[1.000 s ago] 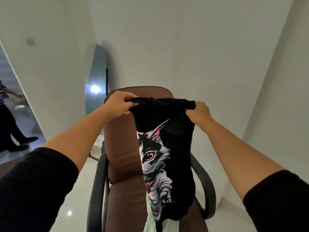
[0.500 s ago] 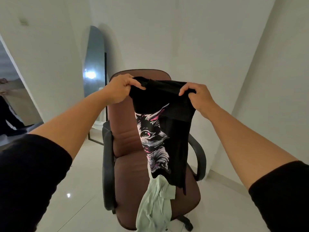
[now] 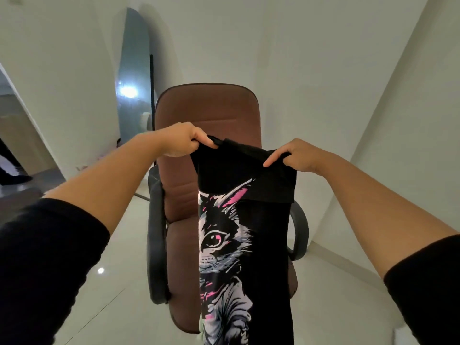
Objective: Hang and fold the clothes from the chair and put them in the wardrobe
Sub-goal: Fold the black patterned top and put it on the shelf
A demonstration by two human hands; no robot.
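A black T-shirt [image 3: 266,245] with a white and pink cat print hangs lengthwise, folded narrow, in front of a brown office chair [image 3: 206,115]. My left hand [image 3: 181,140] pinches its top left corner. My right hand [image 3: 296,155] pinches the top right corner, where a sleeve lies folded over the front. Both arms are stretched out at chest height. A sliver of pale green cloth [image 3: 200,324] shows on the seat at the shirt's lower left edge; the shirt hides the rest.
A tall rounded mirror [image 3: 134,78] leans against the white wall behind the chair on the left. White walls close in on the right. Glossy white floor tiles [image 3: 104,295] surround the chair. A doorway [image 3: 15,145] opens at far left.
The shirt now hangs lower and nearer, covering most of the green garment that showed on the seat. My hands have dropped from the top of the backrest to its middle. The view has tilted down.
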